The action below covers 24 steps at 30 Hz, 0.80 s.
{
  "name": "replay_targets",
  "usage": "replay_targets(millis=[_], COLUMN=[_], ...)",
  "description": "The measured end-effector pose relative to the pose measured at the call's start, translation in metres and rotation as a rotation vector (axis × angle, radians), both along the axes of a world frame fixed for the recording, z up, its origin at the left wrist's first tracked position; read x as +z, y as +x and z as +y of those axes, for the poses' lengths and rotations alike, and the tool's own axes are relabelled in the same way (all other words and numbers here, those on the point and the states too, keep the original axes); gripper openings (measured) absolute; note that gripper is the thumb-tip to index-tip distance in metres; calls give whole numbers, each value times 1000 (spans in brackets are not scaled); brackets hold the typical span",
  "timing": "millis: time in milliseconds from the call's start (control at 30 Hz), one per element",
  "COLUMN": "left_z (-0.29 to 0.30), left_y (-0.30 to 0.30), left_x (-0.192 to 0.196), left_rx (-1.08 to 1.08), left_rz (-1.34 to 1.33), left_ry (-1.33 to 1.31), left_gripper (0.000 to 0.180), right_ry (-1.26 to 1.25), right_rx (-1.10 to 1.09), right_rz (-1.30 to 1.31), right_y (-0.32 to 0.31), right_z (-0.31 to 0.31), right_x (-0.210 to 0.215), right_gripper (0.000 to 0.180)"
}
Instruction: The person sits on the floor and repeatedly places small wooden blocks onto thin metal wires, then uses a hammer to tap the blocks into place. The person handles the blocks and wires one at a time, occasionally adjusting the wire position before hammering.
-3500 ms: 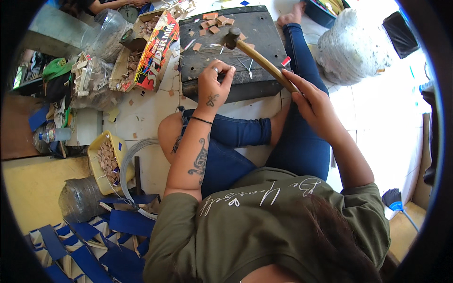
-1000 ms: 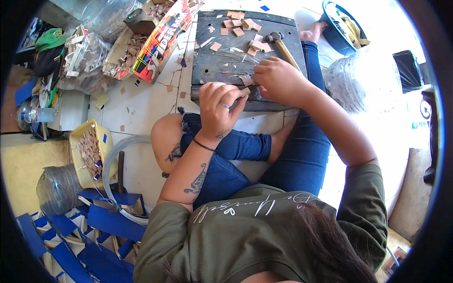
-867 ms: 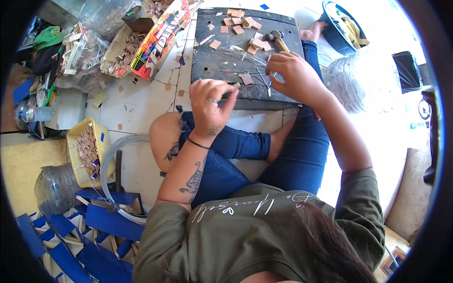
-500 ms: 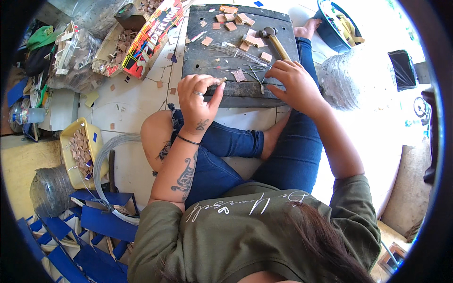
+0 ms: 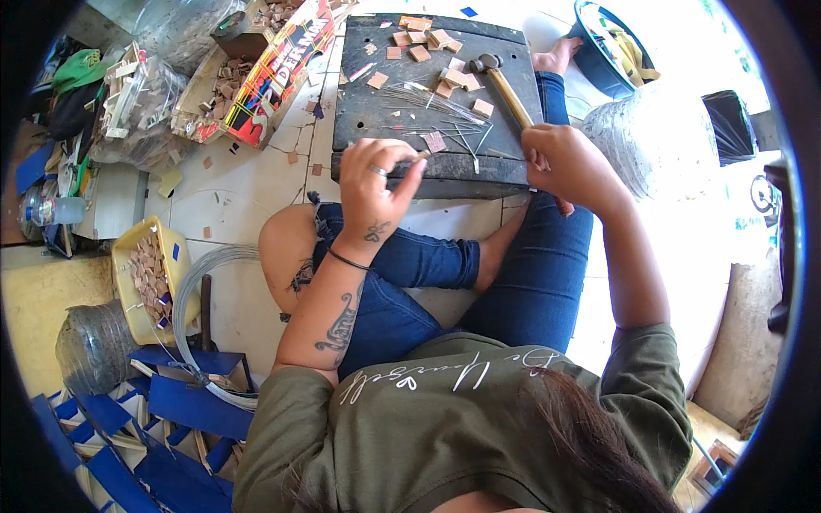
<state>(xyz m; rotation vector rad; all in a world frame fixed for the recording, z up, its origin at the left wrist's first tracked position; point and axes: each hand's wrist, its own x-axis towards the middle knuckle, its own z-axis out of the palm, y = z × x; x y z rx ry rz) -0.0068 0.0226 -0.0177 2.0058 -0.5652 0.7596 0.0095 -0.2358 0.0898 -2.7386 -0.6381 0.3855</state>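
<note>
My left hand (image 5: pixel 375 179) is closed in a pinch over the near left edge of the dark work block (image 5: pixel 359 115). Between thumb and forefinger is a small wooden piece (image 5: pixel 421 157), mostly hidden by the fingers. My right hand (image 5: pixel 575 167), at the block's right side, is wrapped round the wooden handle of a hammer (image 5: pixel 510 98). Its head rests at the block's far right. Thin metal wires (image 5: pixel 428 104) lie across the middle, with a small wooden square (image 5: pixel 434 142) near them. Several more wooden squares (image 5: pixel 419 53) sit scattered farther back.
Left of the block stands a colourful printed box (image 5: pixel 265 81) of wood pieces. A yellow tub (image 5: pixel 128 282) with wooden squares and a coil of wire (image 5: pixel 184 316) lie left of my leg. A white wrapped bundle (image 5: pixel 646 141) and a dark blue basin (image 5: pixel 599 64) are on the right.
My right hand has moved right, off the block's front edge, and has taken hold of the hammer handle. My left hand has shifted slightly right, still pinching the small wooden piece.
</note>
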Motion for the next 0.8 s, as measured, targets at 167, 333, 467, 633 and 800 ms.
replay_targets(millis=[167, 333, 467, 633, 800], left_z=[-20, -23, -20, -21, -20], left_y=[-1, -1, 1, 1, 1], left_x=[3, 4, 3, 2, 2], left_rx=[-91, -94, -121, -102, -106], left_rz=[28, 60, 68, 71, 101], left_ry=[134, 111, 106, 100, 94], left_gripper=[14, 13, 15, 14, 15], right_ry=[-295, -329, -270, -145, -31], right_rx=[72, 227, 192, 120, 98], right_rz=[-97, -147, -166, -269, -208], right_y=[-14, -15, -14, -11, -13], right_z=[12, 40, 45, 31, 40], right_x=[-4, -10, 1, 12, -9], right_gripper=[8, 19, 11, 4, 10])
